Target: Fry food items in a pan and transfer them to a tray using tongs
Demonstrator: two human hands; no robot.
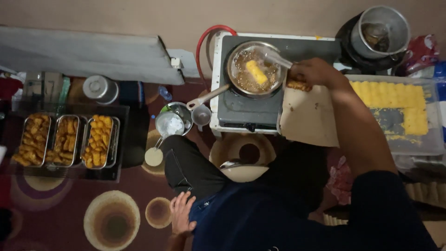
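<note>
Three steel trays of golden fried pieces (65, 141) sat far left on the patterned carpet (111, 218). Left hand (182, 214) lay flat on the knee, fingers apart, holding nothing. Round steel frying pan (253, 69) w/ bubbling oil held one yellow battered piece (257, 72). Right hand (312, 72) was clamped on metal tongs (278, 59) at pan's rim; best kept high, clear of spatter.
</note>
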